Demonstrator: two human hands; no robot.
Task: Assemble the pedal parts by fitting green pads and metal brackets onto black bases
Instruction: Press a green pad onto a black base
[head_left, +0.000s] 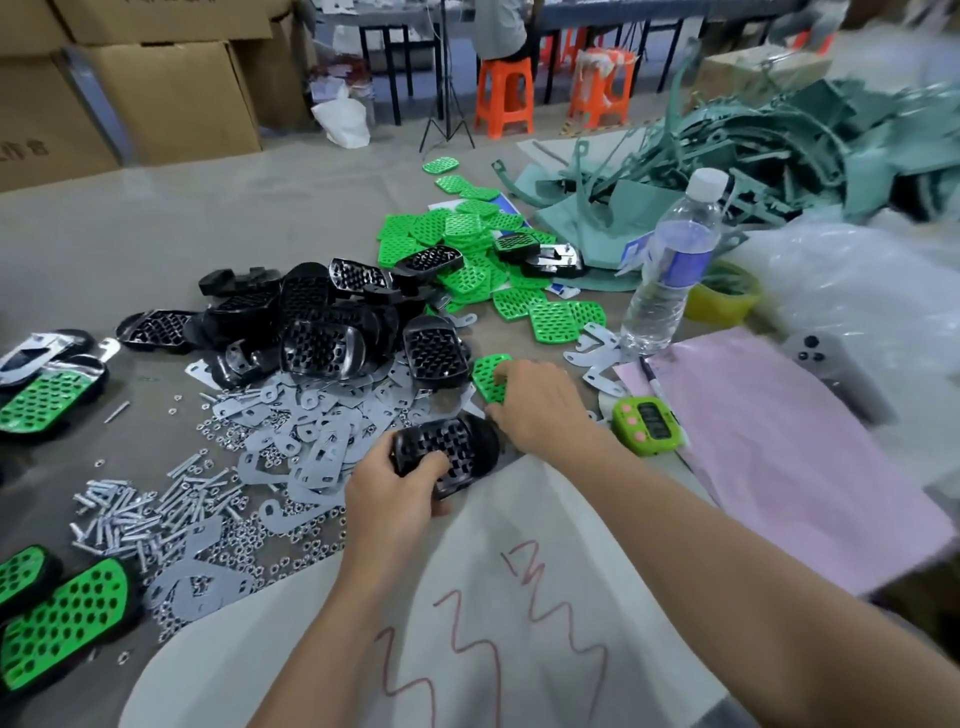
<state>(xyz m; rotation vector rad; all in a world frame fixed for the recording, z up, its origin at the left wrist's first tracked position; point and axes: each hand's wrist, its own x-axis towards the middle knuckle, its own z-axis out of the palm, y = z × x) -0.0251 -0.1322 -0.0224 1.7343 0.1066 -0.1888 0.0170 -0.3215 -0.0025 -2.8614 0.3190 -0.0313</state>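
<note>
black base (447, 449) sits in the left grip (395, 493), thumb and fingers curled round its near end, just over the white sheet (519, 519) on the desk (104, 260). right grip (540, 405), just beyond and to the right of it, has fingertips curled onto a green pad (488, 376), pinching its near edge. metal brackets (311, 452) lie heaped just left of the left grip, bolts (130, 514) further left. a green timer (647, 423) sits just right of the right grip. red scrawl (467, 639) on the sheet, nearer than both grips, cannot be read. far beyond, left, a cardboard box (182, 98) carries black characters, too cut off to read.
</note>
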